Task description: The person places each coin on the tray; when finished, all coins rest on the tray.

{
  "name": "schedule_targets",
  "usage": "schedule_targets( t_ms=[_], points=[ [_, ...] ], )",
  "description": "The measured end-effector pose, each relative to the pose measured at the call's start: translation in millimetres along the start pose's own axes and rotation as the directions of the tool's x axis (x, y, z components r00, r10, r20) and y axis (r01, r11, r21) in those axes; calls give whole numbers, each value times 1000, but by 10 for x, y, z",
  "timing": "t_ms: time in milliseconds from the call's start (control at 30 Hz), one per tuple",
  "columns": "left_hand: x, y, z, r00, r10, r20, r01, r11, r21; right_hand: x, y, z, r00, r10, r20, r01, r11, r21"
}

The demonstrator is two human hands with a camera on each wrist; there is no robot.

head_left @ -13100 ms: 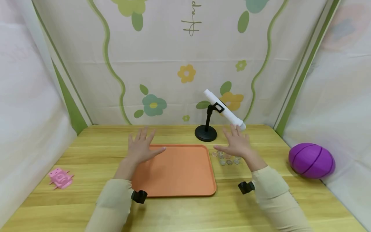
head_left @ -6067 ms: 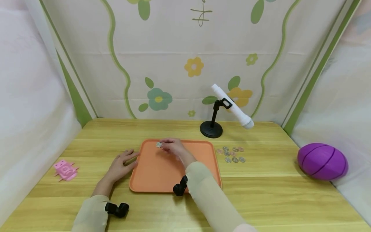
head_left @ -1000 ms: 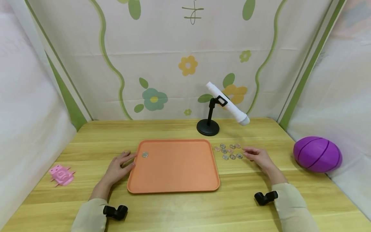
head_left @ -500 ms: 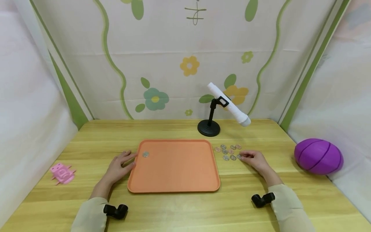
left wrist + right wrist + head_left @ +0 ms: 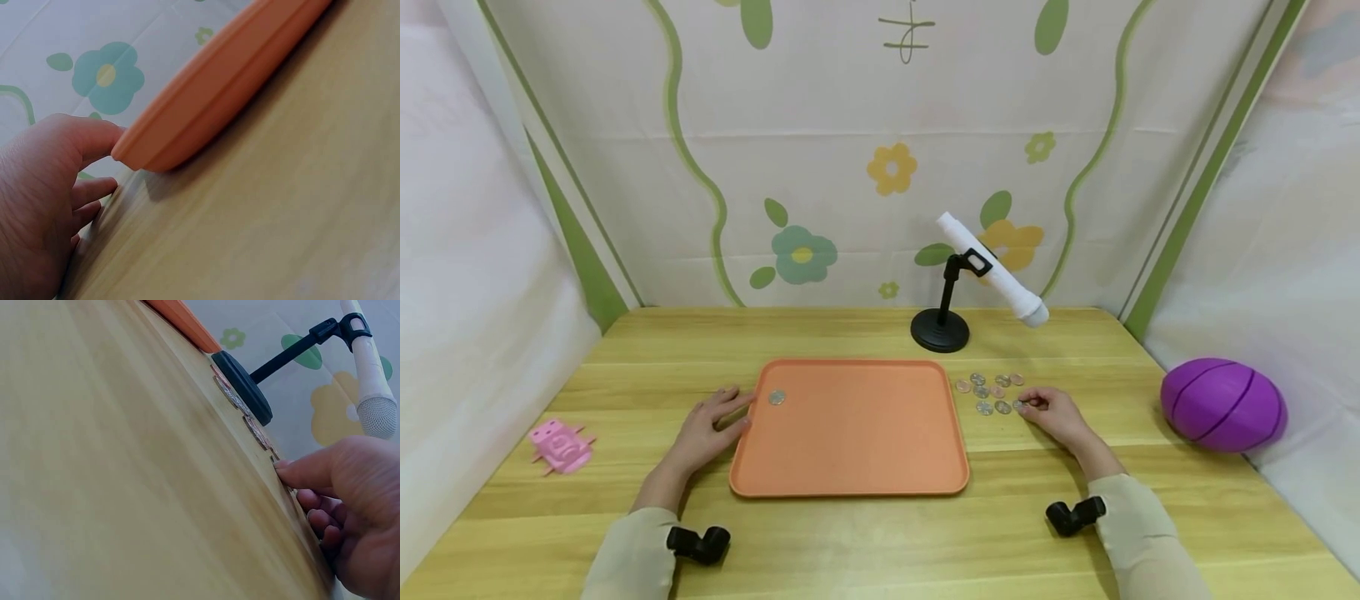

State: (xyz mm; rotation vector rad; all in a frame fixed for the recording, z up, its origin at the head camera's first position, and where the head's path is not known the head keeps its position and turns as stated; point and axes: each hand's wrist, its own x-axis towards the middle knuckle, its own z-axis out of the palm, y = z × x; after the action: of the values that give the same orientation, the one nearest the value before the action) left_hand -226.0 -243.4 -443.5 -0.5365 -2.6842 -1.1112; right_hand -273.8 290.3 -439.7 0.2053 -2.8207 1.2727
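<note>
The right hand (image 5: 1054, 414) rests on the pale wooden table (image 5: 865, 542) with its fingers curled toward the loose cluster of small round metal coins (image 5: 992, 392), which lies off the right edge of the flat orange plastic tray (image 5: 850, 454). From this hand the cluster spreads toward ten and eleven o'clock, and the nearest coin (image 5: 1018, 405), the one at the cluster's four o'clock corner, sits right at the fingertips. The thumb and forefinger look drawn together on or over it, but whether they have it pinched or only touch it I cannot tell; in the right wrist view the fingertips (image 5: 284, 469) meet the table at the near end of the row of coins (image 5: 256, 433), and the contact itself is hidden. The left hand (image 5: 707, 427) lies relaxed and spread on the table at the tray's left edge, its thumb against the rim (image 5: 134, 153), holding nothing; it is well apart from the cluster, with the whole width of the tray between, so the right hand is by far the nearer. A single silver coin (image 5: 777, 397) already lies inside the tray at its ten o'clock corner, just beside the left fingers and at about nine o'clock from the right hand across the tray. The coins are round, so no long axis governs the grip.
</note>
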Motion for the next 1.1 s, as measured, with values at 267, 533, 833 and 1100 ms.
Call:
schedule_targets(
  t_ms=[267, 533, 833, 1100],
  points=[
    [-13, -9, 11, 1000, -6, 6, 6, 1000, 3, -20, -3, 20, 1000, 4, 0, -4, 1000, 1],
    [-5, -13, 2, 1000, -16, 7, 16, 1000, -5, -7, 8, 33, 1000, -9, -11, 8, 1000, -30],
    [0, -18, 2, 1000, -19, 8, 19, 1000, -5, -22, -37, 33, 1000, -16, -19, 17, 1000, 3],
    [-9, -30, 8, 1000, -28, 6, 28, 999, -16, -36, -34, 48, 997, -67, -42, 69, 997, 40]
  ],
)
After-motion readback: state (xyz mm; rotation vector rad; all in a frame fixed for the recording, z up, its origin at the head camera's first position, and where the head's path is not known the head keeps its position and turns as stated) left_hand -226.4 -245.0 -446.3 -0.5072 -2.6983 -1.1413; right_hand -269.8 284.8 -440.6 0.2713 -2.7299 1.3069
